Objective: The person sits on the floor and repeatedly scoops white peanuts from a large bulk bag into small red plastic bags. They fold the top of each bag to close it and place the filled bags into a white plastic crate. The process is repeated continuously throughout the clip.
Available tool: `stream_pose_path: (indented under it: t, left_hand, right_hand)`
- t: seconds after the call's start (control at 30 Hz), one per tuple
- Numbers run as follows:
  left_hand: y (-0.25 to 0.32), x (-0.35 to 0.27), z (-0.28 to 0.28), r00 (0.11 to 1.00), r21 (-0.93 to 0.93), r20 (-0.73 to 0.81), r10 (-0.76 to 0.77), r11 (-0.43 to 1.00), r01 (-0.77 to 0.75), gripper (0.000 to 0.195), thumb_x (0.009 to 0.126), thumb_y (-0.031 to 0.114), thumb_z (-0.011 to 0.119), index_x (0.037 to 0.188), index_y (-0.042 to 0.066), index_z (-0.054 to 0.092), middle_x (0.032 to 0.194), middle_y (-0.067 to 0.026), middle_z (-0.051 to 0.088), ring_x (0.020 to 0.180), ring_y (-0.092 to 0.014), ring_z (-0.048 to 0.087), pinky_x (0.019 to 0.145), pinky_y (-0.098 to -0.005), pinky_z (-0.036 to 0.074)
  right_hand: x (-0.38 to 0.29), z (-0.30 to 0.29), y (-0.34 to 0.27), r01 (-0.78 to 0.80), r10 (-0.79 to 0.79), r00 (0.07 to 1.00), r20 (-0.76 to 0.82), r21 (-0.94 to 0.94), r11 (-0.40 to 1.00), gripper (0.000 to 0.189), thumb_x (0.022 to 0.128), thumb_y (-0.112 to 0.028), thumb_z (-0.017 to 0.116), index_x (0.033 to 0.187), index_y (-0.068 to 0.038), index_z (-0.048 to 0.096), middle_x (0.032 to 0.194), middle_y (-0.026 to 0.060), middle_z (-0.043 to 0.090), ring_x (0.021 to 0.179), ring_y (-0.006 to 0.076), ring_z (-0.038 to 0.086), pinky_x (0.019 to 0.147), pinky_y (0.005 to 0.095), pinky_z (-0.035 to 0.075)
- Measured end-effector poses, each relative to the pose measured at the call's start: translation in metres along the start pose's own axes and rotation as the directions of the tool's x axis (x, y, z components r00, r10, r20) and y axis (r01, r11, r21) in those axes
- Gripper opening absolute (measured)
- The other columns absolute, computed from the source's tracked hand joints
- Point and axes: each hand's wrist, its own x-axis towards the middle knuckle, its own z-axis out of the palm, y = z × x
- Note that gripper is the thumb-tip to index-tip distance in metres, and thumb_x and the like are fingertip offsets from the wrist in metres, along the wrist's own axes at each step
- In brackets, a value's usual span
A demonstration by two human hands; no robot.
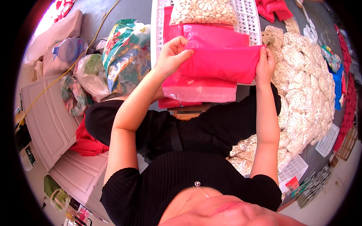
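Observation:
A glossy pink-red plastic mailing bag (pixel 220 62) stretches between my two hands. My left hand (pixel 174 53) pinches its left edge between thumb and fingers. At the upper right corner, my right hand (pixel 265 63) grips the same bag. More flat pink bags (pixel 198 90) lie beneath it, one with a pale strip along its near edge. Just beyond sits a clear bag of large white beans (pixel 203 12), resting on pink plastic. All this lies on a white perforated plastic crate (pixel 249 21), its near side hidden by the bags.
On the right is a large heap of clear bags of white beans (pixel 308 84). Crumpled printed plastic bags (pixel 127 56) stand left of the crate. Farther left are a water jug (pixel 70 49), a yellow cord (pixel 60 76) and pale panelled boards (pixel 51 118). A wooden stool (pixel 186 115) shows between my legs.

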Motion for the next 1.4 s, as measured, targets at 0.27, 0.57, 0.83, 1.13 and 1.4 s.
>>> stream_pose_path:
  t: [0.27,0.57,0.83,1.13,1.4]
  left_hand:
    - [-0.001,0.030,0.001,0.983,-0.053,-0.179,0.037,0.997,-0.047,0.015,0.095,0.010,0.065,0.083,0.006,0.057,0.073,0.0012,0.063,0.069,-0.004,0.058,0.057,-0.0251,0.044]
    - [0.006,0.035,0.008,0.958,0.967,-0.252,0.138,0.012,0.253,0.037,0.094,0.046,0.055,0.087,0.011,0.065,0.079,-0.0181,0.069,0.077,-0.038,0.068,0.066,-0.0511,0.052]
    - [-0.020,0.032,-0.008,0.927,0.940,-0.152,0.342,-0.239,0.242,0.024,0.090,0.039,0.061,0.105,0.020,0.063,0.067,-0.0081,0.068,0.060,-0.029,0.067,0.051,-0.0418,0.049]
    - [-0.015,0.025,-0.008,0.917,0.945,-0.067,0.394,-0.270,0.185,0.031,0.093,0.038,0.056,0.118,0.023,0.067,0.063,-0.0056,0.067,0.055,-0.026,0.066,0.050,-0.0411,0.050]
    - [-0.008,0.049,-0.005,0.944,0.943,-0.198,0.265,-0.210,0.257,0.034,0.094,0.043,0.053,0.118,0.024,0.067,0.073,-0.0105,0.070,0.067,-0.031,0.069,0.060,-0.0452,0.053]
  right_hand:
    - [0.009,-0.001,0.014,0.054,-0.055,0.998,0.000,-0.215,0.975,0.029,0.099,-0.025,0.059,0.088,0.001,0.064,0.073,-0.0010,0.059,0.069,0.0053,0.049,0.065,0.0234,0.043]
    - [0.021,0.009,-0.001,0.182,0.076,0.970,0.231,-0.897,0.404,0.034,0.095,-0.037,0.058,0.092,-0.005,0.065,0.081,0.0209,0.067,0.079,0.0394,0.066,0.070,0.0448,0.052]
    - [0.046,0.083,-0.028,0.771,-0.253,0.634,0.731,-0.623,0.132,0.054,0.085,-0.056,0.063,0.100,-0.004,0.065,0.094,0.0150,0.070,0.088,0.0347,0.066,0.086,0.0451,0.050]
    - [0.125,0.028,-0.150,0.657,-0.283,0.749,0.599,-0.725,0.204,0.046,0.082,-0.056,0.070,0.084,-0.011,0.070,0.068,0.0119,0.066,0.060,0.0315,0.063,0.061,0.0404,0.049]
    - [0.115,-0.207,-0.144,0.292,-0.518,0.811,0.270,-0.956,-0.040,0.050,0.087,-0.044,0.070,0.125,-0.011,0.063,0.125,0.0134,0.063,0.118,0.0326,0.058,0.097,0.0406,0.046]
